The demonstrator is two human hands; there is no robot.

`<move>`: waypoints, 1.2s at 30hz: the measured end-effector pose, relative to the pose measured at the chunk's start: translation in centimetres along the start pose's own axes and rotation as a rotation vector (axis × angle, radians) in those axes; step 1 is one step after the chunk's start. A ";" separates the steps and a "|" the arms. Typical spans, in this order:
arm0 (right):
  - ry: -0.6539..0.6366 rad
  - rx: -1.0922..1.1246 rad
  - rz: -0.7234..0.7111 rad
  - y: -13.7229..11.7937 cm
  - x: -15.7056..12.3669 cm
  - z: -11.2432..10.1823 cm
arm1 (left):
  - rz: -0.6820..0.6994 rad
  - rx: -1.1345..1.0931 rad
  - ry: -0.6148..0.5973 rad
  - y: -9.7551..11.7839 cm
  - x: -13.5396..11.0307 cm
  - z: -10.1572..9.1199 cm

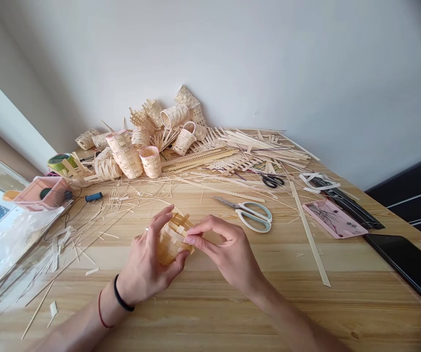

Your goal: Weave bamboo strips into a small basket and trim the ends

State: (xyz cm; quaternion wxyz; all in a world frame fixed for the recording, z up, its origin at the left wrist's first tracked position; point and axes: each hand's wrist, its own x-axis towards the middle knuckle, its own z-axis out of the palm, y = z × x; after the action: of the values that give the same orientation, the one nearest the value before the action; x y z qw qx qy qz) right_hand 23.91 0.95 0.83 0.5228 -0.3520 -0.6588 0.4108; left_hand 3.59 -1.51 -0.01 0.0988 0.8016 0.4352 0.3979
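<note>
In the head view, the left hand (142,261) and the right hand (228,249) work together over the middle of the wooden bench (342,298). They hold a small woven basket (172,239) above the bench, not resting on it. The left grip is closed around the basket's body from the side and below, and the right grip pinches its upper edge. The woven sides of this basket are formed, but the strip ends at the top stand loose and uneven, and no handle shows on it. Farther back, a heap of similar baskets (152,132) lies against the wall (269,63), and some have handles. Near the right hand lie scissors with pale green handles (253,216) and one long bamboo strip (308,234).
</note>
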 end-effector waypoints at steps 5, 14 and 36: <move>0.048 0.050 0.111 0.2 -0.1 0.2 | 0.006 -0.016 -0.027 -0.2 0.0 -0.1; -0.004 0.009 0.072 0.1 0.2 0.0 | 0.039 -0.052 -0.008 -0.9 0.2 -0.2; -0.026 0.067 0.045 0.1 0.1 0.0 | 0.057 0.062 0.026 -1.0 0.2 -0.2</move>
State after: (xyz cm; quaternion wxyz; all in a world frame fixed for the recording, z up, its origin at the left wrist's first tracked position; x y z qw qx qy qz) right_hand 23.88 1.10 0.76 0.5163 -0.3433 -0.6435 0.4488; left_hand 2.84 -0.78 -0.28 0.0569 0.8112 0.4253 0.3973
